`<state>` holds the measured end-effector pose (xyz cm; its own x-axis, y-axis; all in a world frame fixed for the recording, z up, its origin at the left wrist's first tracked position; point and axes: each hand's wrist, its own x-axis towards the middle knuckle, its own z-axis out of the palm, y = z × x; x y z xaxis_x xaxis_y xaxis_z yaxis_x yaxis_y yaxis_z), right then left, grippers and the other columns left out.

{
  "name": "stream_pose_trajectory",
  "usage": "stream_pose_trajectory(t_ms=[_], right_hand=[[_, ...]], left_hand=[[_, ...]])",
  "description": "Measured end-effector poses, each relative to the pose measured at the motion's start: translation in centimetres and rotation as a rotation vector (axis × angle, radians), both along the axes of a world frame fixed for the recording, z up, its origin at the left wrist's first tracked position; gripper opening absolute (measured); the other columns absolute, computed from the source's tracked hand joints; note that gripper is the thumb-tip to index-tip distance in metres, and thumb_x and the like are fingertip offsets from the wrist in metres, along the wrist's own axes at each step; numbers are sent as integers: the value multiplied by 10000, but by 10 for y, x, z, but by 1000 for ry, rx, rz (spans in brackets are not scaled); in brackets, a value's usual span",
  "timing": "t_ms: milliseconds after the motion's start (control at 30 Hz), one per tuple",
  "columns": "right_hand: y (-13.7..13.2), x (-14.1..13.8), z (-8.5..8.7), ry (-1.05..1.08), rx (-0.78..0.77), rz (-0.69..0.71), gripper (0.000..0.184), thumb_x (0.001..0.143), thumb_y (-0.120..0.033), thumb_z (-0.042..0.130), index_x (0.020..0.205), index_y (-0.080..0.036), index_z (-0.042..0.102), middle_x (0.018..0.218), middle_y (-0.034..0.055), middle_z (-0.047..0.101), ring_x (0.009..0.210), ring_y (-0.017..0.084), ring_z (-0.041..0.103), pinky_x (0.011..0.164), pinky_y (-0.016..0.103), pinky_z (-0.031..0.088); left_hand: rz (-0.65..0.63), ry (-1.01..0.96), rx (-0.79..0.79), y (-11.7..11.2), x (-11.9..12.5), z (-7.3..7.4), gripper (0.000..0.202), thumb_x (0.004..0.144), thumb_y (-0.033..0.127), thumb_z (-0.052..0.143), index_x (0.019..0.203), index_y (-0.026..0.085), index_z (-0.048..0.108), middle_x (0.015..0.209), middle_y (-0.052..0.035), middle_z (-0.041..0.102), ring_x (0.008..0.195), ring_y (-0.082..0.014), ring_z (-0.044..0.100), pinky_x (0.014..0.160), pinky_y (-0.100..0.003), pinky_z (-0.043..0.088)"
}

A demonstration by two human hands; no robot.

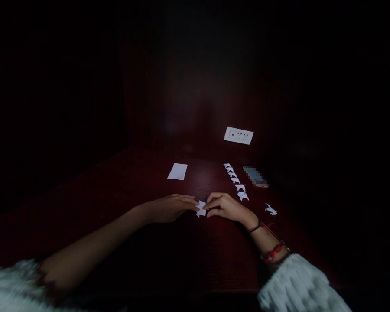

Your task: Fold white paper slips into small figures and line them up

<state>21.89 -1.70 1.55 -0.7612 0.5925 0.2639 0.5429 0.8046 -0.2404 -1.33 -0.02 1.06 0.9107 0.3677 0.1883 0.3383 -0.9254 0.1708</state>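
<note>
A small folded white paper [200,209] with pointed corners lies on the dark red tabletop between my two hands. My left hand [173,208], a ring on one finger, reaches in from the left with its fingers long and close together, their tips holding the paper's left side. From the right, my right hand [225,207] has bent fingers, and its fingertips pinch at the paper's right edge. Beyond the right hand, a row of similar folded paper pieces [234,177] runs away from me. The undersides of my left fingers are hidden.
Flat white paper sheets [178,171] lie farther back on the table [123,186]. A phone [255,176], its screen blurred, rests right of the paper row. Crumpled white paper scraps [271,209] lie near my right wrist. A white socket plate [238,135] is on the back panel. The surroundings are dark.
</note>
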Motion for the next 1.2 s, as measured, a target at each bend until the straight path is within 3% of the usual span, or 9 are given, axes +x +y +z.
stream_pose_trajectory(t_ms=[533,700,900,1200], right_hand=[[-7,-6,4,-131,181,15,292,768,-372,419,934,-193,580,843,29,542,823,107,482,730,221,363],[-6,-9,0,-127,175,-20,260,816,-296,362,867,-159,577,816,34,535,782,101,487,709,208,360],[0,-12,-5,-102,117,-51,235,822,-251,356,874,-156,565,796,32,526,729,91,489,672,194,359],[1,-11,-8,-38,73,-29,212,804,-257,394,913,-182,559,855,28,525,783,98,492,702,200,367]], left_hand=[[8,-14,-84,3,3,-2,385,823,83,323,1154,274,367,1218,14,404,1145,-140,310,917,-318,258],[30,-18,-42,1,2,-2,363,804,105,364,1123,272,411,1225,8,387,1138,-157,310,916,-314,256],[42,-24,20,-7,4,5,342,781,115,378,1083,257,455,1093,-2,480,965,-140,462,869,-278,281],[50,10,72,-6,2,0,349,797,115,353,1111,253,420,1108,-2,475,993,-140,443,856,-261,281]])
